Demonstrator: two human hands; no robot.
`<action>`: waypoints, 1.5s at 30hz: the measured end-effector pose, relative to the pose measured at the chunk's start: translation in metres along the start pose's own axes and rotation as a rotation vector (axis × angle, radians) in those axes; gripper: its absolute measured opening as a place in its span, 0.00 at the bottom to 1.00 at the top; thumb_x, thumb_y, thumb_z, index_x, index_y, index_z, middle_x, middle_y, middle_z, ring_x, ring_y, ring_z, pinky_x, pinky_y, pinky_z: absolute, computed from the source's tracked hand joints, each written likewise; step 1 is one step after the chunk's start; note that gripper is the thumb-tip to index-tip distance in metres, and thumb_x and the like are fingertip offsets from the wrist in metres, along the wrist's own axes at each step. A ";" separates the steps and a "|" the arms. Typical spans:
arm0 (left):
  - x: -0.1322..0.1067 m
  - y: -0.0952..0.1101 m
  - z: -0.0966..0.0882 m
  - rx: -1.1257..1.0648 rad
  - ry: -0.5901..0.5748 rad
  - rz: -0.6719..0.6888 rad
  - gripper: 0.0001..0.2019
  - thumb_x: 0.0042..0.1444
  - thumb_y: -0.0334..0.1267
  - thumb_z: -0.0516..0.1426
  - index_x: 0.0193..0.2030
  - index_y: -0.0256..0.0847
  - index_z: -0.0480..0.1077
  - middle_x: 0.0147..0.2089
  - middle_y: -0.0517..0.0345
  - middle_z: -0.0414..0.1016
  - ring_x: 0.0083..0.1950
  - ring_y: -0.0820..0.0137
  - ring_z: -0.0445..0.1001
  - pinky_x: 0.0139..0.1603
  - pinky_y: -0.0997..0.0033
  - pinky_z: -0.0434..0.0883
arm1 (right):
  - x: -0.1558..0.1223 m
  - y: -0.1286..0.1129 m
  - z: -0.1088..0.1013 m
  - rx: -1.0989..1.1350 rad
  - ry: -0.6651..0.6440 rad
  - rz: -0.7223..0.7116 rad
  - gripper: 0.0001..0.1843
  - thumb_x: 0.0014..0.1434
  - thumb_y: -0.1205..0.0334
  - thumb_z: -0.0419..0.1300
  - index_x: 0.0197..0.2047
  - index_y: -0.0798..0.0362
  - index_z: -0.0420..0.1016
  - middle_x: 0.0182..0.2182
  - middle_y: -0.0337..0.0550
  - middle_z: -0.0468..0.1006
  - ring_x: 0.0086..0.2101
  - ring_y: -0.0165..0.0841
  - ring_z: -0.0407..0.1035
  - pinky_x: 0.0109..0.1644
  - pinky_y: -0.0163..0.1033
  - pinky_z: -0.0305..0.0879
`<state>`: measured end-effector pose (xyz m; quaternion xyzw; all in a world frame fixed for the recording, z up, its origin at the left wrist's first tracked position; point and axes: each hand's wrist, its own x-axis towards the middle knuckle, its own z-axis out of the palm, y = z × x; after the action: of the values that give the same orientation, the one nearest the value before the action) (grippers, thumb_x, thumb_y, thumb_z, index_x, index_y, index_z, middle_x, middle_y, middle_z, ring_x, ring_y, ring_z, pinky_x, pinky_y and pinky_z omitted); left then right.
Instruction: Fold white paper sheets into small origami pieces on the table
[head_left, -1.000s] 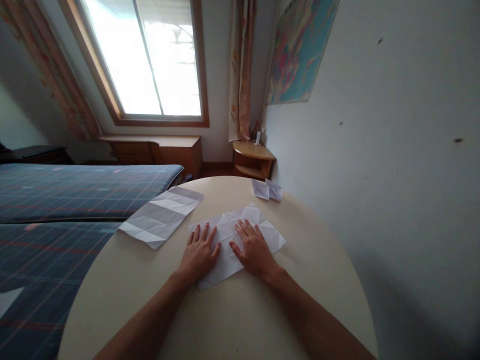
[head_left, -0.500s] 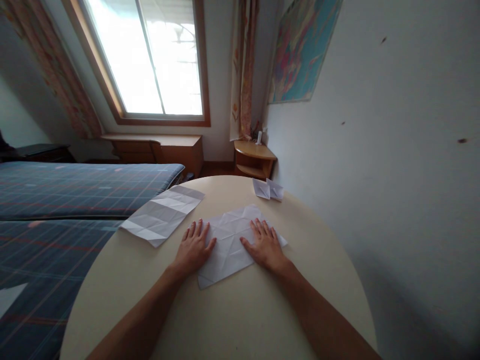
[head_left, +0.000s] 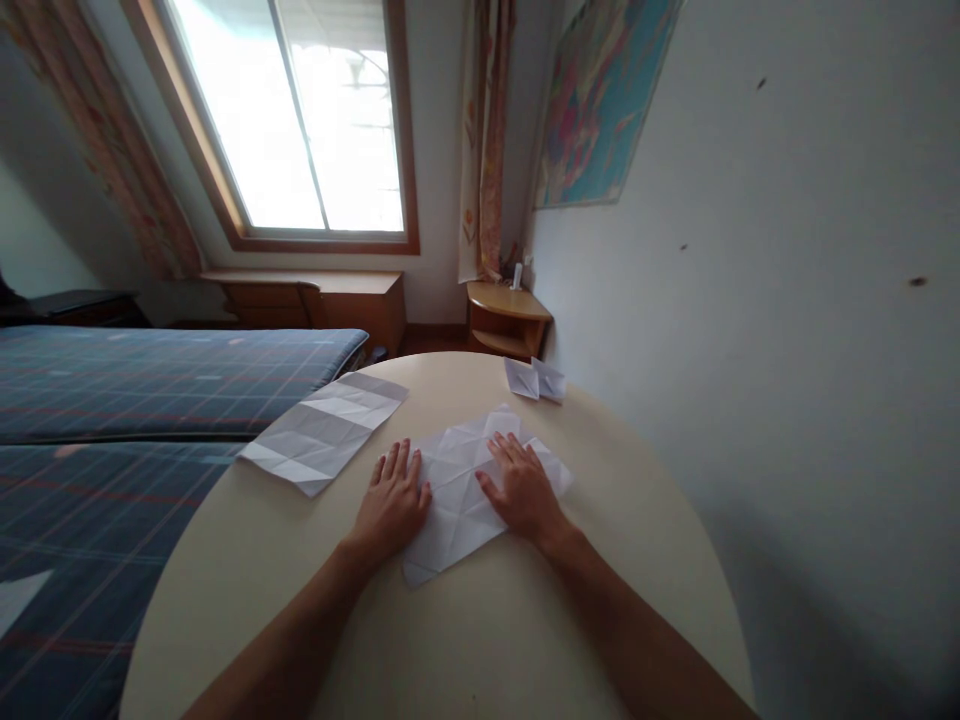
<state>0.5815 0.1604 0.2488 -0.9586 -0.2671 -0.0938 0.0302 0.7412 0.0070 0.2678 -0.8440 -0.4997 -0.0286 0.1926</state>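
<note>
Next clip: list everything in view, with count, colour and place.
creased sheet: 1, white, flat on the table under the hands
second creased sheet: 1, white, at the table's left edge
small folded paper: white, far side of the table by the wall; count unclear
table: 1, beige, round
bed: 1, blue plaid, left
window: 1, wood-framed, far wall
curtains: 2, floral, flanking the window
map: 1, multicoloured, right wall
corner shelf: 1, wooden, room corner
desk: 1, wooden, under the window
left hand: flat, at the sheet's left edge
right hand: flat on the sheet
</note>
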 end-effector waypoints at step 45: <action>-0.020 0.043 -0.024 0.049 -0.106 -0.104 0.28 0.64 0.45 0.47 0.69 0.37 0.58 0.70 0.32 0.57 0.68 0.41 0.58 0.60 0.41 0.60 | 0.005 0.034 0.003 -0.123 -0.158 0.277 0.39 0.67 0.41 0.44 0.72 0.57 0.50 0.71 0.50 0.47 0.69 0.48 0.37 0.70 0.54 0.34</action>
<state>0.5828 0.1106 0.2685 -0.9461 -0.3199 -0.0380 0.0346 0.7722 -0.0022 0.2565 -0.9147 -0.3894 0.0340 0.1030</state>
